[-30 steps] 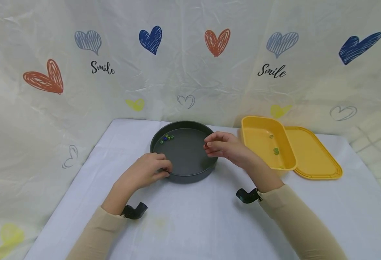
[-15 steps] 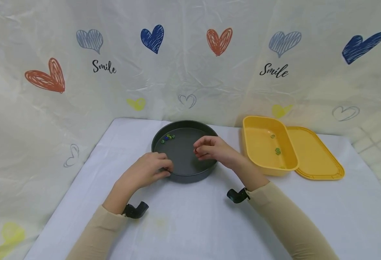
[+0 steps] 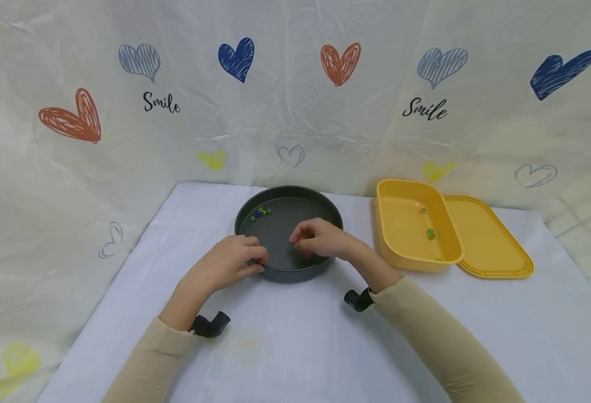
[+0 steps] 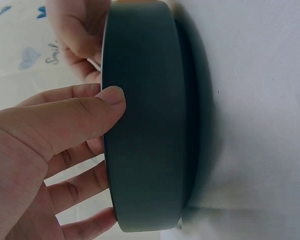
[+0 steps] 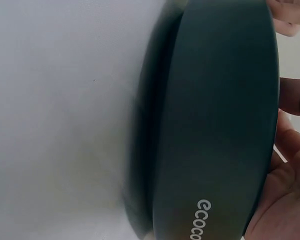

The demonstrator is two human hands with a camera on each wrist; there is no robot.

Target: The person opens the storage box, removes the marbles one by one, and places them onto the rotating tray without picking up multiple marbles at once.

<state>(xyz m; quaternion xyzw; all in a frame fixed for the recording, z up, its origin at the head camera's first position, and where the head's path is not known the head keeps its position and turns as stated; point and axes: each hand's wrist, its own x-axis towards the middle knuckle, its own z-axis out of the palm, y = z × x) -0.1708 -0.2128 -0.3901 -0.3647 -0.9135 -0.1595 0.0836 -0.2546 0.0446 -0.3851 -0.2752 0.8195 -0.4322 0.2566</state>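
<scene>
A round dark grey pan (image 3: 277, 229) stands on the white-covered table in the head view. My left hand (image 3: 232, 262) grips its near left rim; in the left wrist view the thumb (image 4: 112, 96) presses the outer wall, with the fingers behind the rim. Inside the pan, at the far left, lie several small green, blue and yellow marbles (image 3: 259, 213). Low over the pan's right half is my right hand (image 3: 323, 239), its fingers bent downward. The rim hides its fingertips in the right wrist view, and I cannot tell whether they hold anything.
To the right stands a yellow plastic container (image 3: 383, 224) with a few small greenish marbles (image 3: 430, 233) inside. Its yellow lid (image 3: 494, 240) lies flat beside it. A pale sheet (image 3: 285, 112) printed with hearts hangs behind the table.
My right hand has moved left and lower, from the pan's right rim to farther inside. Something small and red showed at its fingertips earlier. The left hand keeps its grip on the rim.
</scene>
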